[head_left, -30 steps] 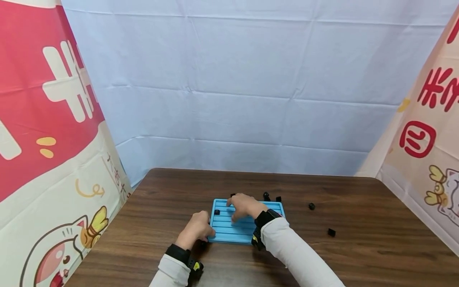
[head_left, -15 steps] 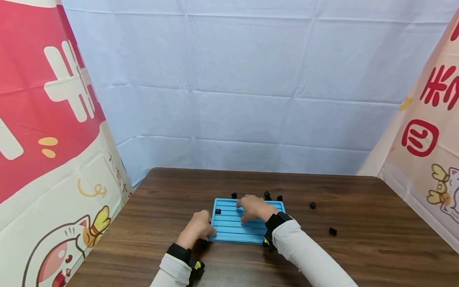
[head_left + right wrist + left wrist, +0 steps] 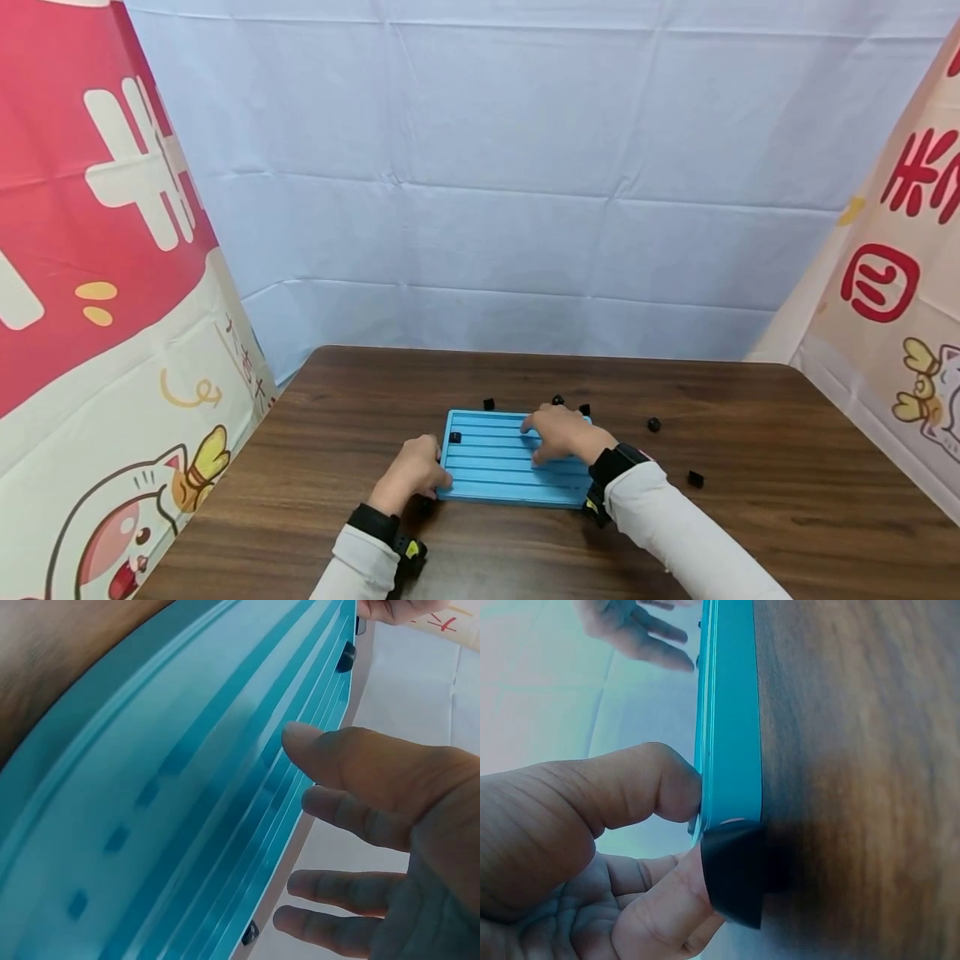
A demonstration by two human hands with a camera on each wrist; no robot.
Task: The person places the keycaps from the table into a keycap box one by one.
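A light blue ridged tray (image 3: 487, 471) lies flat on the wooden table. My left hand (image 3: 415, 475) holds its near left corner; in the left wrist view the thumb (image 3: 671, 787) presses the rim and a finger lies by the side wall. A small black block (image 3: 733, 874) stands at that corner, against the fingers. Over the tray's right part is my right hand (image 3: 562, 433), fingers apart and slightly bent, nothing between them; the right wrist view shows the same hand (image 3: 390, 825) above the ridges. One black cube (image 3: 455, 437) sits in the tray's upper left.
Behind the tray lie several black cubes, among them a left one (image 3: 489, 404) and a right one (image 3: 585, 409). Two more, a far cube (image 3: 654, 424) and a near cube (image 3: 696, 479), lie to the right on the table (image 3: 750, 425). A pale blue cloth (image 3: 495, 167) hangs behind.
My right hand has moved rightward over the tray, uncovering its middle and the cube behind it. The left hand stays at the corner.
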